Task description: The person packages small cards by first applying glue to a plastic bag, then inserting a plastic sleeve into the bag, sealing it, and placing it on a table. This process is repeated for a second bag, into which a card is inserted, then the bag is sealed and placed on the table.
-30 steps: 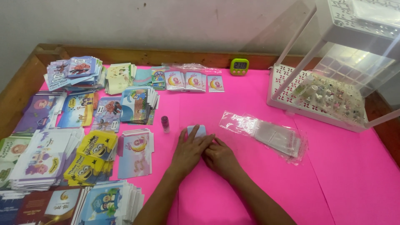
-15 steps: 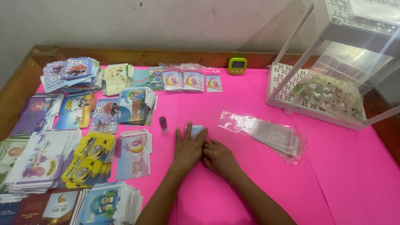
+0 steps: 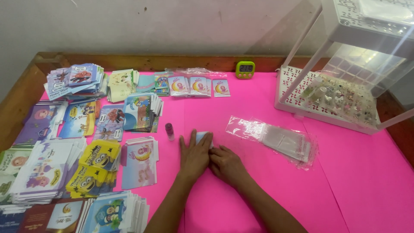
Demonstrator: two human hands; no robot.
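My left hand (image 3: 195, 155) lies flat, palm down, on a small pale blue card (image 3: 202, 137) on the pink table cover (image 3: 353, 181); only the card's top edge shows past the fingers. My right hand (image 3: 226, 165) rests beside it, fingers curled against the card's right edge and touching the left hand. A small purple vial (image 3: 169, 131) stands upright just left of the left hand. A pile of clear plastic sleeves (image 3: 276, 138) lies to the right of the hands.
Stacks of colourful printed cards (image 3: 90, 159) cover the table's left side, with packaged cards (image 3: 196, 85) in a row at the back. A green timer (image 3: 245, 69) sits by the wooden rim. A clear box with a white perforated tray of small vials (image 3: 340, 95) stands at the right.
The hands stay pressed together on the small card, barely shifting. The view has drifted slightly.
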